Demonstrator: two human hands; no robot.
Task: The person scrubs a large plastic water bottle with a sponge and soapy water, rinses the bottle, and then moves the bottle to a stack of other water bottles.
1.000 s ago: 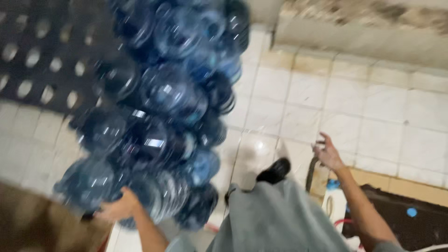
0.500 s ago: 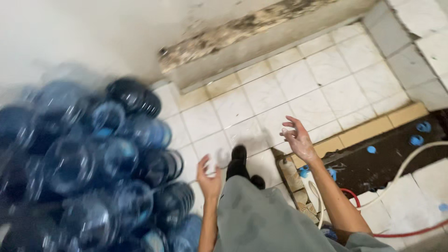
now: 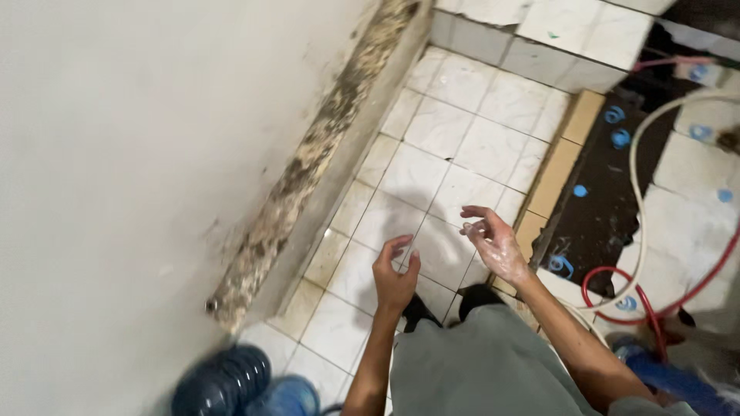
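As view swung, blue jugs (image 3: 231,381) nearly gone, left hand (image 3: 395,279) raised

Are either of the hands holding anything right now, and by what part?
Nothing is held. The left hand and right hand hang open and empty above the white tiled floor.

You stand on a floor of pale square tiles (image 3: 455,146). A plain grey wall (image 3: 116,154) fills your left, its base stained and crumbling (image 3: 308,166). To your right, a dark sunken channel (image 3: 609,200) holds white and red hoses (image 3: 640,296).
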